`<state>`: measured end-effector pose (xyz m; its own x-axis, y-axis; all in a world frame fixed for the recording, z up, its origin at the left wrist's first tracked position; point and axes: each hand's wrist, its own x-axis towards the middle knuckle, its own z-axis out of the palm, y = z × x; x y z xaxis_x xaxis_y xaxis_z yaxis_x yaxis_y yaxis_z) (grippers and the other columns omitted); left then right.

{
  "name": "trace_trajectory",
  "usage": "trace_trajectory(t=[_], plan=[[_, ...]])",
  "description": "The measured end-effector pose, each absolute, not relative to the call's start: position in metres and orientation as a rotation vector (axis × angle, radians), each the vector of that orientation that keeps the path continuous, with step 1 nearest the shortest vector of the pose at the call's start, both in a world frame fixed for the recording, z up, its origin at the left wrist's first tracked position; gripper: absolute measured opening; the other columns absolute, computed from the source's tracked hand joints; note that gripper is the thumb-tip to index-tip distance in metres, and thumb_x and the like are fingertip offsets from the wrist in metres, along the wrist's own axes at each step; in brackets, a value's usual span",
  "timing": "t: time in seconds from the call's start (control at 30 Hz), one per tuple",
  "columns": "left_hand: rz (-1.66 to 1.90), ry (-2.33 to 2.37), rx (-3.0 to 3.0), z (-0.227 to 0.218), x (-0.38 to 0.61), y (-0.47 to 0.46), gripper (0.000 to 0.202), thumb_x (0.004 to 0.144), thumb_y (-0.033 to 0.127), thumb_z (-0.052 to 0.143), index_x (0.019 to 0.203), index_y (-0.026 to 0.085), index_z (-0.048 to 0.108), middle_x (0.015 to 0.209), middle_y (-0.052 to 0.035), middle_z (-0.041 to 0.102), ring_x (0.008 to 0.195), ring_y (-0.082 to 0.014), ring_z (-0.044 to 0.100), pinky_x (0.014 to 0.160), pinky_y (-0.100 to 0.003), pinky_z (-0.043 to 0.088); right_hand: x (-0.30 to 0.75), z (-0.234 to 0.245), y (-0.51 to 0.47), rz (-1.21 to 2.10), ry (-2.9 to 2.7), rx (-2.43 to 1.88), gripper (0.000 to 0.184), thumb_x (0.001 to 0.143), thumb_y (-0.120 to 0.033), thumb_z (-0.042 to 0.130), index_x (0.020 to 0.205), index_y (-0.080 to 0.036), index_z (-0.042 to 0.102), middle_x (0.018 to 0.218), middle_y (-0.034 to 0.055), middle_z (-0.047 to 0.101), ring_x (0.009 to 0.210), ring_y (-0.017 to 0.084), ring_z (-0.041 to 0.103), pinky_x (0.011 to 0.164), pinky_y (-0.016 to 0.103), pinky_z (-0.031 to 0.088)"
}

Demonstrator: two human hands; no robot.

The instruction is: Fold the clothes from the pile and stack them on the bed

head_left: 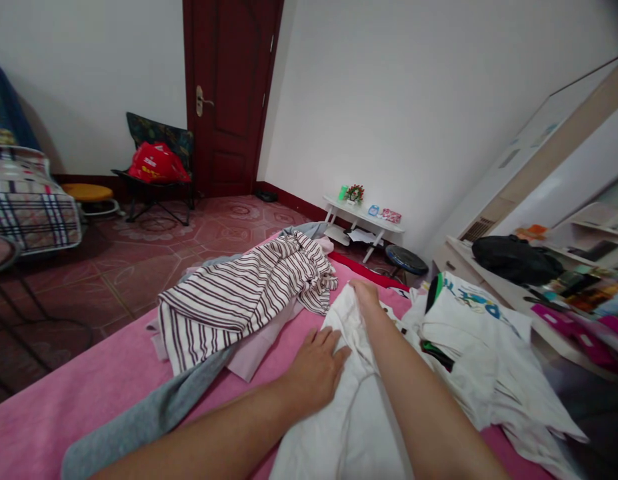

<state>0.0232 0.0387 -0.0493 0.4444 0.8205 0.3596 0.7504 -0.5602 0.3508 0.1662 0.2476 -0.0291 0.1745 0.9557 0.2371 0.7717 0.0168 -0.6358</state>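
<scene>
A white garment point(339, 427) lies lengthwise in front of me on a pink bed cover point(133, 387). My left hand point(316, 370) rests on its left side, fingers stretched out and palm down. At the garment's far end, my right hand point(365, 292) is closed on the cloth; its fingertips are partly hidden. Left of it lies a striped garment point(239, 287), crumpled on top of a pale pink garment point(263, 347) and a grey one point(159, 407). To the right are rumpled white clothes point(483, 353) with a colourful print.
Beyond the bed, a low white table point(363, 215) holds a small potted plant point(355, 194). A round black stool point(407, 259) stands near it. On the right, a white desk point(459, 257) carries a black bag point(516, 259). A folding chair point(161, 177) with a red bag point(157, 163) is by the door point(233, 87).
</scene>
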Motion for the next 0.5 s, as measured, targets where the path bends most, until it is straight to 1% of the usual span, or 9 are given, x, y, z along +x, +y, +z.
trace_trajectory(t=[0.1, 0.23, 0.3, 0.4, 0.5], plan=[[0.754, 1.4, 2.544, -0.05, 0.024, 0.038, 0.039, 0.096, 0.028, 0.035, 0.133, 0.022, 0.046, 0.142, -0.0113, 0.041, 0.132, -0.0303, 0.034, 0.108, -0.053, 0.027, 0.171, -0.037, 0.252, 0.389, -1.514, -1.712, 0.018, 0.076, -0.027, 0.049, 0.068, -0.015, 0.06, 0.05, -0.0015, 0.055, 0.05, 0.015, 0.054, 0.048, 0.025, 0.045], [0.755, 1.401, 2.537, -0.049, 0.024, 0.039, 0.039, 0.096, 0.028, 0.033, 0.132, 0.023, 0.047, 0.142, -0.0108, 0.041, 0.133, -0.0304, 0.034, 0.109, -0.053, 0.027, 0.173, -0.049, 0.256, 0.39, -1.562, -1.633, 0.017, 0.075, -0.027, 0.051, 0.064, -0.016, 0.059, 0.052, -0.0011, 0.057, 0.052, 0.015, 0.055, 0.049, 0.023, 0.044], [0.743, 1.398, 2.534, -0.049, 0.024, 0.039, 0.039, 0.096, 0.028, 0.034, 0.132, 0.023, 0.047, 0.142, -0.0109, 0.042, 0.133, -0.031, 0.034, 0.108, -0.054, 0.027, 0.172, -0.053, 0.26, 0.352, -1.657, -1.623, 0.016, 0.074, -0.025, 0.053, 0.063, -0.016, 0.06, 0.057, -0.0003, 0.06, 0.058, 0.015, 0.057, 0.054, 0.023, 0.045], [0.73, 1.399, 2.527, -0.051, 0.024, 0.04, 0.039, 0.096, 0.029, 0.034, 0.133, 0.023, 0.047, 0.143, -0.0108, 0.041, 0.133, -0.0314, 0.033, 0.108, -0.054, 0.027, 0.169, -0.055, 0.265, 0.258, -1.82, -1.647, 0.015, 0.075, -0.019, 0.053, 0.063, -0.016, 0.062, 0.067, 0.0016, 0.065, 0.069, 0.016, 0.06, 0.066, 0.023, 0.045], [0.735, 1.405, 2.525, -0.053, 0.025, 0.04, 0.04, 0.096, 0.029, 0.034, 0.133, 0.024, 0.046, 0.144, -0.0104, 0.041, 0.134, -0.0308, 0.033, 0.109, -0.054, 0.027, 0.163, -0.051, 0.263, 0.135, -1.931, -1.715, 0.015, 0.078, -0.016, 0.053, 0.073, -0.017, 0.067, 0.082, 0.0058, 0.068, 0.082, 0.02, 0.062, 0.076, 0.027, 0.044]])
